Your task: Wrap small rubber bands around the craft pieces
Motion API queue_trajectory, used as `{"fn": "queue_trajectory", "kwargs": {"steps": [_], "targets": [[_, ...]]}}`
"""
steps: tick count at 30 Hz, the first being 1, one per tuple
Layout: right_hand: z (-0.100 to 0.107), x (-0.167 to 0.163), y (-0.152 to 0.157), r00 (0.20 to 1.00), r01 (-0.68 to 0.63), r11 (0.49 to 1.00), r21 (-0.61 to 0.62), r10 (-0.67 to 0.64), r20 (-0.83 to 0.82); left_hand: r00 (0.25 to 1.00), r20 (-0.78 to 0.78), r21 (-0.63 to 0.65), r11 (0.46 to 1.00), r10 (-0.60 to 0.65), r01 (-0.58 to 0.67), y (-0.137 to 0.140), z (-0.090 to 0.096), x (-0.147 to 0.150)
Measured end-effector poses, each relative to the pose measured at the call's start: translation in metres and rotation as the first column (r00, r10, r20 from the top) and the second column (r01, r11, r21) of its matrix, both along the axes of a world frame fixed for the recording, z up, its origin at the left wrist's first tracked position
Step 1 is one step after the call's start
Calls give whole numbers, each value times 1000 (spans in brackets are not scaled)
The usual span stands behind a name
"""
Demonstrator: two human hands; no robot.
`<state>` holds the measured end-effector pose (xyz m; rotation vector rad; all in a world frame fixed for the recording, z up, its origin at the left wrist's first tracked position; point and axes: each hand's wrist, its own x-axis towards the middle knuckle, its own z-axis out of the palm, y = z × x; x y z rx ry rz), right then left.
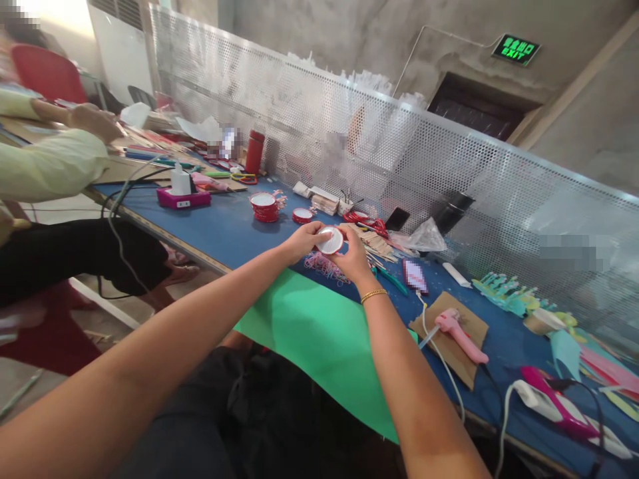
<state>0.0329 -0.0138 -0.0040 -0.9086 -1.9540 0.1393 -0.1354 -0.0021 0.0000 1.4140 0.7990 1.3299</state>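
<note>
Both of my hands hold one small round disc (330,241) with a white face and a red rim, raised over the blue table. My left hand (303,241) grips its left edge, the thumb lying on the white face. Closed on the right edge is my right hand (353,254), with a gold bracelet at the wrist. Beyond the hands are a stack of similar red-rimmed discs (265,211) and a smaller disc pile (302,215). Pinkish loops (327,267) lie under my hands. A green sheet (309,332) hangs over the table's near edge below my forearms.
At right, a pink glue gun (462,336) rests on brown cardboard (472,376), near a magenta power strip (559,409) with cables. Another magenta strip (184,198) sits left, beside a co-worker's sleeve (60,163). A perforated metal screen (299,106) stands behind a red bottle (254,152).
</note>
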Motion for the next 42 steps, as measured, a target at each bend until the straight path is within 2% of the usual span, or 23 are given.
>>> {"fn": "queue_trajectory", "kwargs": {"steps": [3, 6, 9, 12, 16, 19, 23, 28, 31, 34, 39, 42], "targets": [[0, -3, 1, 991, -56, 986, -158, 35, -130, 994, 104, 3, 999, -44, 44, -1, 1, 1], [-1, -4, 3, 950, -154, 948, -277, 64, -307, 983, 178, -8, 999, -37, 39, -1, 4, 2], [0, 0, 6, 866, -231, 925, -302, 54, -497, 978, 208, -17, 1000, 8, -4, 0, 7, 1], [3, 6, 8, 794, -214, 922, -324, -29, -607, 978, 197, -20, 998, 64, -61, 0, 8, 0], [6, 13, 9, 722, -174, 921, -349, -122, -681, 985, 87, -52, 988, 148, -144, 1, 8, -3], [5, 15, 10, 711, -143, 921, -361, -158, -686, 979, 25, -49, 979, 200, -199, 1, 6, -3], [4, 11, 7, 782, -154, 884, -441, -164, -601, 977, -46, -13, 978, 209, -210, 4, 2, -2], [2, 2, 1, 848, -261, 834, -486, -43, -529, 981, -89, 114, 980, 172, -161, 4, -1, 0], [2, 2, 2, 865, -240, 849, -471, -33, -500, 984, -158, 196, 979, 80, -48, 2, -2, -2], [1, 4, 6, 847, -215, 861, -461, -70, -527, 968, -252, 232, 972, 21, 39, 0, -2, -4], [1, 6, 9, 847, -234, 861, -451, -47, -530, 923, -351, 354, 935, 156, -23, -4, 1, -6], [4, 14, 9, 922, -83, 921, -381, -74, -381, 898, -366, 372, 923, 242, -97, -5, 5, -8]]}}
